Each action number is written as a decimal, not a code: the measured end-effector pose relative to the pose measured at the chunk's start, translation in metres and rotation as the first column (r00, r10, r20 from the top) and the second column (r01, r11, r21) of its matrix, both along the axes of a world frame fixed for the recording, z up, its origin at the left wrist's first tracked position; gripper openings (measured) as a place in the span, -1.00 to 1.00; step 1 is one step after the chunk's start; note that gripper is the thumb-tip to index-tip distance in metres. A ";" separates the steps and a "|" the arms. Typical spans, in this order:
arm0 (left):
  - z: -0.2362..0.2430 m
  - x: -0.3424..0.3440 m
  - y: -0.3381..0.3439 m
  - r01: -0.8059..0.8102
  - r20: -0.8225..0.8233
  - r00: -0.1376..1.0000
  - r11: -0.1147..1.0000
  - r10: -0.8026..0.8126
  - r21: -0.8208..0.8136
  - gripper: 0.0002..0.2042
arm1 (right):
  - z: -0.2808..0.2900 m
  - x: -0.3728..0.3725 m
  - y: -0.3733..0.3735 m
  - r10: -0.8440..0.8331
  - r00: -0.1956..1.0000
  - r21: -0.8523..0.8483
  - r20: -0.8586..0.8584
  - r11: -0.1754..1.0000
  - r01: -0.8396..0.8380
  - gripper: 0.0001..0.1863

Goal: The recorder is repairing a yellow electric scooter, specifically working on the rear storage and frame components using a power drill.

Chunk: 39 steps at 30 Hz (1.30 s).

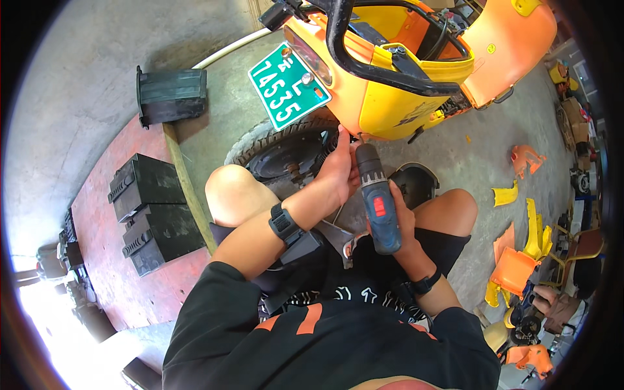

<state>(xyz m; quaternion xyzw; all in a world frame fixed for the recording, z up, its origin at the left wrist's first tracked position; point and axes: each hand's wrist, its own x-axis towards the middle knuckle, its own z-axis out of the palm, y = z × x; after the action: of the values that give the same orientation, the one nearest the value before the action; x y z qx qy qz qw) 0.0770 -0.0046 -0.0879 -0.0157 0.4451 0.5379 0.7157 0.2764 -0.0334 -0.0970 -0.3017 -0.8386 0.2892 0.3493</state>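
My right hand (pixel 402 218) grips a cordless drill (pixel 377 201), dark blue and black with a red switch. The drill's nose points up at the lower edge of a yellow and orange scooter tail panel (pixel 377 110). Just left of the drill's tip is my left hand (pixel 341 166), its thumb raised against the panel's underside and its fingers curled in. What those fingers hold, if anything, is hidden. A green licence plate (pixel 288 87) hangs at the scooter's rear, above the rear wheel (pixel 273 156). A black grab rail (pixel 390 83) curves over the panel.
Black battery boxes (pixel 162 237) lie on a reddish board (pixel 97 188) at the left, with a black bin (pixel 172 94) beyond. Loose orange panels (pixel 513 272) and yellow pieces (pixel 506 194) are scattered on the floor at the right. A dark rounded object (pixel 416 182) sits behind the drill.
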 end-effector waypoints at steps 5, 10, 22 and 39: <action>0.001 0.001 0.002 0.004 -0.018 1.000 1.000 -0.004 -0.004 -0.41 | 0.000 0.002 0.000 0.010 1.000 0.002 0.018 1.000 -0.010 -0.08; 0.015 0.001 -0.002 0.014 -0.054 0.998 1.000 -0.014 0.002 -0.40 | 0.004 0.001 0.004 0.060 0.998 0.059 -0.010 0.996 -0.060 -0.07; 0.007 0.004 0.003 -0.040 -0.109 0.994 0.997 0.033 -0.067 -0.43 | 0.014 -0.001 0.005 0.093 0.994 0.064 -0.054 0.994 -0.089 -0.08; -0.002 0.004 0.005 -0.011 -0.156 0.987 0.991 0.032 0.136 -0.25 | 0.013 0.007 0.010 0.134 0.991 0.042 -0.026 0.990 -0.133 0.05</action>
<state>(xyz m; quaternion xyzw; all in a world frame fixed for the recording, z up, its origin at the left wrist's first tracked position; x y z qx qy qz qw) 0.0813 0.0005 -0.0899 0.0705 0.4628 0.5739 0.6719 0.2835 -0.0235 -0.0836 -0.2337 -0.8576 0.2991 0.3472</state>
